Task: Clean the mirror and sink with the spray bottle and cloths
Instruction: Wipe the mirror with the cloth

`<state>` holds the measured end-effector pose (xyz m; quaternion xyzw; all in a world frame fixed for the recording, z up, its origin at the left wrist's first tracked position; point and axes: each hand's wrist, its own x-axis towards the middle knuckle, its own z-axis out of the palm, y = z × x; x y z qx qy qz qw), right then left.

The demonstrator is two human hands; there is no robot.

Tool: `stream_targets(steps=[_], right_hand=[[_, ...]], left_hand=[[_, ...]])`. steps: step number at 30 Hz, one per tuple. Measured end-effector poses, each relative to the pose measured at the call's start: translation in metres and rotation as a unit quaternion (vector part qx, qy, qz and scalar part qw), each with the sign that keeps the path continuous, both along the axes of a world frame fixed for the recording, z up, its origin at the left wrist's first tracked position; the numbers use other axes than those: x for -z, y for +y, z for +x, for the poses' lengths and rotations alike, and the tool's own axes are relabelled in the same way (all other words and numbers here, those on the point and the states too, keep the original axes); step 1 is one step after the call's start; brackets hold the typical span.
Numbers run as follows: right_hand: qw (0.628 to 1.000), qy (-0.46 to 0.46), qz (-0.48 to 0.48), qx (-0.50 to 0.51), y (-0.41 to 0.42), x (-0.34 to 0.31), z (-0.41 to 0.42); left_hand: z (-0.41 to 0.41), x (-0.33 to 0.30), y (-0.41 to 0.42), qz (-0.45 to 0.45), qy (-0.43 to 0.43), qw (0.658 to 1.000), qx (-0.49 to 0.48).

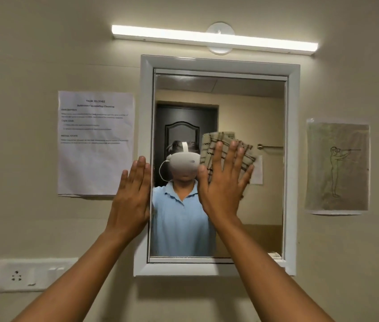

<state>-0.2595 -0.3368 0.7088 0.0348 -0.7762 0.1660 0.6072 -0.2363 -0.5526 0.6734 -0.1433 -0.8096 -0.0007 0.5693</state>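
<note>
Setting: beige bathroom wall with a white-framed mirror [218, 228]; the sink and spray bottle are out of view.
Right hand: right hand [221, 182] lies flat, fingers [235, 156] spread and straight, not curled. It pins the cloth [218, 142] against the glass with palm and pads; pressing, not pinching.
Cloth: beige with dark check lines, folded; it shows above the fingertips and past the little finger, on the glass around mid-height.
Left hand: left hand [132, 194] is open and flat, fingers together, holding nothing. It rests on the left side of the mirror frame [145, 101], fingertips on the frame's inner edge, apparently as a brace.
Step in hand: wiping the mirror glass.
Technique (judgement): keep the palm flat so the pressure stays even. Work in overlapping passes from the top of the glass downward, reaching the corners above and right of the fingertips. Refold to a dry face if streaks appear. The bracing hand should stay off the glass to avoid fresh prints.
Beyond the fingers: printed sheet [95, 142] left of the left hand; line drawing [337, 167] far right of the cloth; tube light [214, 39] above; switch plate [32, 274] below the left forearm.
Counts: hands 2; cloths visible 1; mirrors 1; wall papers 2; lights 1; switch plates 1.
</note>
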Motion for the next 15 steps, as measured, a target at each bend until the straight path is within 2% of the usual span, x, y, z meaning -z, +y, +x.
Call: stream_targets(steps=[6,15], right_hand=[[0.997,-0.001,0.070,-0.028,-0.075,-0.010,0.002],[0.993,-0.039,0.109,-0.031,-0.103,0.049,0.011]], left_hand=[[-0.002,0.005,-0.008,-0.005,-0.014,1.000,0.012],[-0.003,0.032,-0.011,0.011,-0.008,0.998,0.064]])
